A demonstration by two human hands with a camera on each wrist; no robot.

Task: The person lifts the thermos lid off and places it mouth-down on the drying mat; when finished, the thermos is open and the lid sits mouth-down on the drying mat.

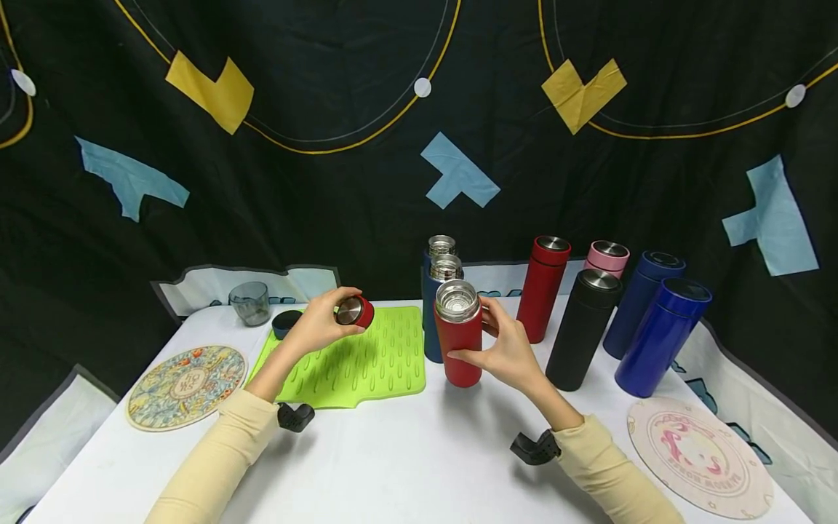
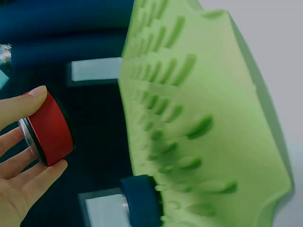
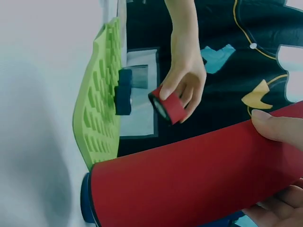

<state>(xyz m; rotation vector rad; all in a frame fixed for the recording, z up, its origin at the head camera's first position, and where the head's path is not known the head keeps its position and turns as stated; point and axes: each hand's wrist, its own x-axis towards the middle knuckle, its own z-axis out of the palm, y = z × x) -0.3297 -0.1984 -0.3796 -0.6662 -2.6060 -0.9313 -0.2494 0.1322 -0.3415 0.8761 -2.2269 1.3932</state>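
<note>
My left hand (image 1: 319, 320) pinches a red lid (image 1: 355, 311) with a silver top, held up over the bright green drying mat (image 1: 393, 356). In the left wrist view the thumb lies on the lid's red side (image 2: 51, 130). My right hand (image 1: 511, 349) grips a red thermos flask (image 1: 460, 346) from its right side, the flask upright with its steel mouth uncovered. Two blue flasks (image 1: 430, 306) without lids stand right behind it, partly hidden. Dark blue lids (image 3: 124, 92) sit on the mat's far left part, largely behind the left hand in the head view.
Lidded flasks stand at the right: red (image 1: 545, 291), pink (image 1: 607, 256), black (image 1: 583, 331) and several-toned blue (image 1: 661, 338). A grey glass (image 1: 250, 304) is at the back left. Round mats lie left (image 1: 190, 389) and right (image 1: 700, 458). A black curtain (image 1: 353, 211) hangs behind.
</note>
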